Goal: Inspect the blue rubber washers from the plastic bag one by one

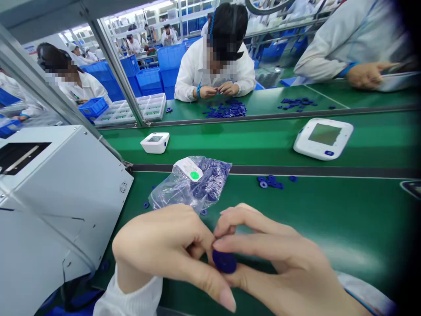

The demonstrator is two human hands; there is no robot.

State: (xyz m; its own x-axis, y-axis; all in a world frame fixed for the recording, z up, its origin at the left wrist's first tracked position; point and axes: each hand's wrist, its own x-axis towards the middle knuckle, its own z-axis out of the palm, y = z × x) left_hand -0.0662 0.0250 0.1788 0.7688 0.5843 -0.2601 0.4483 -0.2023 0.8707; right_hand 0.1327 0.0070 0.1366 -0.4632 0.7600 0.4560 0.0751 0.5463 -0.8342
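A small dark blue round disc (225, 260) is pinched between the thumb and fingers of my right hand (279, 259), low in the middle of the head view. Pressed against the disc's left side is my left hand (167, 245), its fingers curled inward and its thumb stretched forward below. What the left fingers grip, if anything, is hidden behind them. Just beyond my hands lies a clear plastic bag (194, 184) full of similar blue pieces, with a white label bearing a green dot. A few loose blue rings (270, 181) lie to its right.
A white boxy machine (66, 197) stands at left. Two white display devices, one left (155, 143) and one right (323, 138), sit on the green conveyor strip (230, 145). Across it, a co-worker (215, 57) handles small pieces beside a blue pile (228, 109). Other people work nearby.
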